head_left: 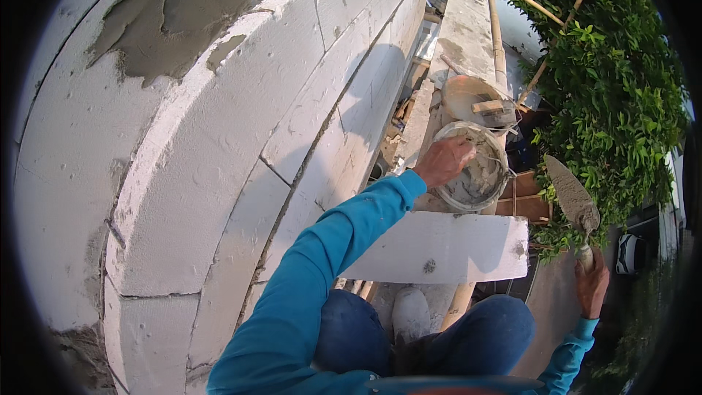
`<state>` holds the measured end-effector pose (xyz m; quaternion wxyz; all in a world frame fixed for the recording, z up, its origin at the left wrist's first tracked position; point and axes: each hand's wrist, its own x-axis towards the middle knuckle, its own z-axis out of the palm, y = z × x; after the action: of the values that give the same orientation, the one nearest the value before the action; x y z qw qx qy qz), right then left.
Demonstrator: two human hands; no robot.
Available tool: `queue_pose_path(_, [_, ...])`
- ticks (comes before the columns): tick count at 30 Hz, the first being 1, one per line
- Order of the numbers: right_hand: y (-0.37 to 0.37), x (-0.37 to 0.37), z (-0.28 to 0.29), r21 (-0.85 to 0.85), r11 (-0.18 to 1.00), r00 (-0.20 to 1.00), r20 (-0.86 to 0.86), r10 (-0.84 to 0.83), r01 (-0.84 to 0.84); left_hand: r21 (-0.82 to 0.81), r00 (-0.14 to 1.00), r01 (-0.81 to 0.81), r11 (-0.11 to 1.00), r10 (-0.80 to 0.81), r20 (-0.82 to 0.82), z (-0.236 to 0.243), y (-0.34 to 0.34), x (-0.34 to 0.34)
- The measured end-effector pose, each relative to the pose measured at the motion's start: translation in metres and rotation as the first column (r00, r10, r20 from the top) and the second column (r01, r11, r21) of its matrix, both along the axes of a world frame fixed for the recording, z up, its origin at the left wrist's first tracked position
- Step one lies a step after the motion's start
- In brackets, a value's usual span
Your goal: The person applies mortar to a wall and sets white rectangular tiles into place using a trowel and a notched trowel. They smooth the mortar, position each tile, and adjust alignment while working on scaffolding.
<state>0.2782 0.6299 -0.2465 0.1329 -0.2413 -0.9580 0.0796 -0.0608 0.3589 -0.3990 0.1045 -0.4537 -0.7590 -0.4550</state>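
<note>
My left hand (446, 161) reaches into a round bucket (468, 197) of grey mortar (479, 179), fingers bent and closed; what they hold, if anything, I cannot make out. My right hand (591, 281), out at the right, grips the handle of a pointed trowel (570, 190) whose blade carries wet mortar and points upward. Below the bucket a white block (431, 241) lies crosswise over the planks, above my knees. To my left rises a wall of white blocks (205, 153), with grey mortar (168, 7) spread on the surface beyond its top edge.
A second bucket (461, 102) with a piece of wood sits behind the first on a narrow plank walkway (472, 29). Bamboo poles (498, 36) edge it. Dense leafy branches (607, 80) hang at the right, with a drop beside them and a white vehicle (630, 254) far below.
</note>
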Motion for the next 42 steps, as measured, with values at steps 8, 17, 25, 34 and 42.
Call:
queue_pose_path(8, [0.001, -0.105, -0.017, 0.289, 0.908, 0.950, 0.165, 0.266, -0.304, -0.433, 0.749, -0.408, 0.803, 0.566, 0.345, -0.053, 0.000, -0.064])
queue_pose_path(17, [-0.058, -0.245, -0.131, 0.335, 0.820, 0.855, 0.409, 0.318, -0.465, -0.136, 0.542, -0.160, 0.978, 0.202, 0.816, -0.095, -0.026, -0.049])
queue_pose_path(25, [-0.048, -0.208, -0.136, -0.340, 0.876, 0.811, 0.365, 0.457, -0.341, -0.015, 0.474, -0.059, 0.998, 0.042, 0.879, -0.087, -0.024, -0.041])
queue_pose_path(34, [-0.059, -0.156, -0.150, -0.962, 0.244, 0.954, 0.182, 0.236, 0.123, -0.317, 0.718, -0.137, 0.939, 0.315, 0.621, -0.072, -0.067, -0.041])
queue_pose_path(42, [-0.065, -0.146, -0.156, -0.933, 0.344, 0.970, 0.170, 0.174, 0.102, -0.175, 0.780, -0.372, 0.912, 0.409, 0.474, 0.020, -0.151, -0.046])
